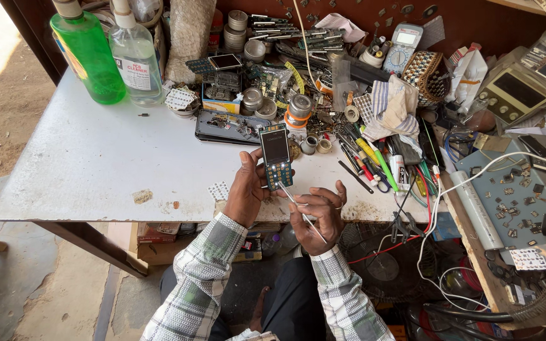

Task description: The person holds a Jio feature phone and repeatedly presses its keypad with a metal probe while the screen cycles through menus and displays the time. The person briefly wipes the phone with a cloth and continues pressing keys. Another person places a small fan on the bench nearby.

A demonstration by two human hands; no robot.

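Keypad phone upright in your fingers

Your left hand [248, 189] clamps the keypad phone [277, 156] above the white table [96, 164]; your right hand [318, 213] pinches thin tweezers [301, 211] at its lower edge. A green bottle [88, 53] stands far beyond your fingertips.

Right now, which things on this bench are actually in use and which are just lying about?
In use: dark keypad phone with blue keys in left hand; thin metal tweezers in right hand.

Lying about: green plastic bottle, clear plastic bottle, grey multimeter, striped cloth.
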